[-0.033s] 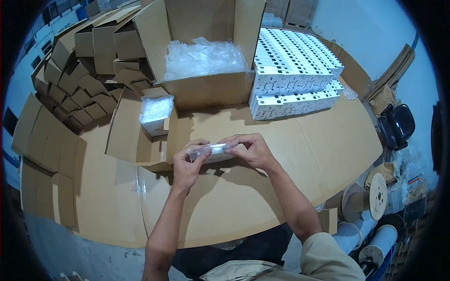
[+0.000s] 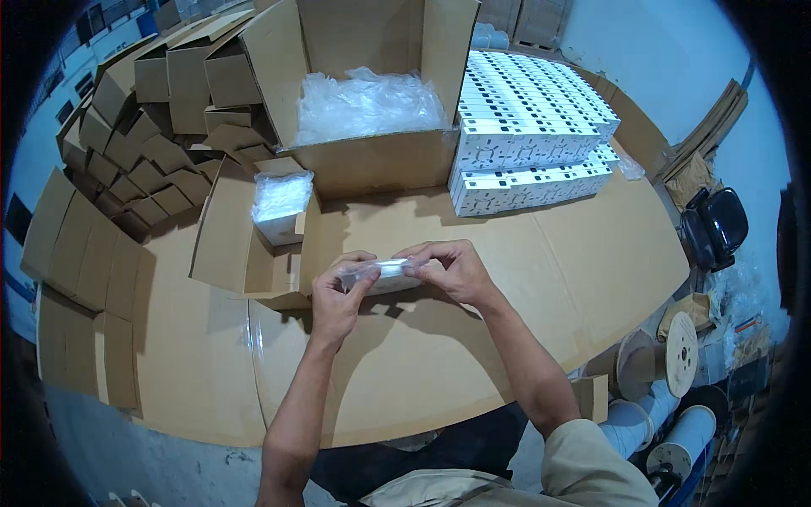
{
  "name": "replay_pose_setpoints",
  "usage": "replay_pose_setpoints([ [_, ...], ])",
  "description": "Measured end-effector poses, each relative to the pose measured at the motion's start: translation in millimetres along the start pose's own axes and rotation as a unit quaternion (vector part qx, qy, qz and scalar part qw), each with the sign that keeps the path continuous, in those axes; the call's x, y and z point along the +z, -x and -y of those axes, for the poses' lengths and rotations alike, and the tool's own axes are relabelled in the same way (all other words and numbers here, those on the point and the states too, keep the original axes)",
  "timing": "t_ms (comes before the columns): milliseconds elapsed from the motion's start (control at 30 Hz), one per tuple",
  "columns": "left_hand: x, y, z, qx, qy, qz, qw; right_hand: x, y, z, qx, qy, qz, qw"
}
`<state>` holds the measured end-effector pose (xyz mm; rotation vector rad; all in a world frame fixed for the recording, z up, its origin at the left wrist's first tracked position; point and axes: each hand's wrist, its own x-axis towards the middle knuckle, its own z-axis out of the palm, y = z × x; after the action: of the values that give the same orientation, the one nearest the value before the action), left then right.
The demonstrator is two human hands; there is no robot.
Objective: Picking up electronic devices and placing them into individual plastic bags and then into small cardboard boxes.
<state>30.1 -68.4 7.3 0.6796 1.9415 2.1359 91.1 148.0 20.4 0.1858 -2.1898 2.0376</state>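
Over the middle of the cardboard-covered table, my left hand (image 2: 337, 306) and my right hand (image 2: 459, 271) grip a small white box in clear plastic wrap (image 2: 394, 270) between them. My thumbs and fingers pinch the plastic at its two ends; the fingers partly hide the box. Just left of my hands stands an open carton (image 2: 230, 241). In its far part sits a white box wrapped in clear plastic (image 2: 282, 203).
A large open carton (image 2: 380, 165) full of clear plastic bags (image 2: 367, 108) stands behind. White printed boxes (image 2: 532, 144) are stacked at the far right. Empty cartons (image 2: 139, 160) pile up at the left. Spools (image 2: 681, 355) and a black chair (image 2: 716, 228) stand beyond the table's right edge.
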Motion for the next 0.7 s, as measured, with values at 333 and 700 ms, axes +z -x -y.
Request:
replay_pose_setpoints([
  [333, 11.9, -2.5, 1.7, -0.034, 0.027, -0.103, 0.994, 11.3, -2.9, -1.8, 0.009, -0.073, -0.063, 0.995],
  [700, 15.6, -4.8, 20.9, -0.019, 0.093, -0.116, 0.989, 16.8, -4.5, 5.1, -0.024, -0.138, -0.071, 0.988],
])
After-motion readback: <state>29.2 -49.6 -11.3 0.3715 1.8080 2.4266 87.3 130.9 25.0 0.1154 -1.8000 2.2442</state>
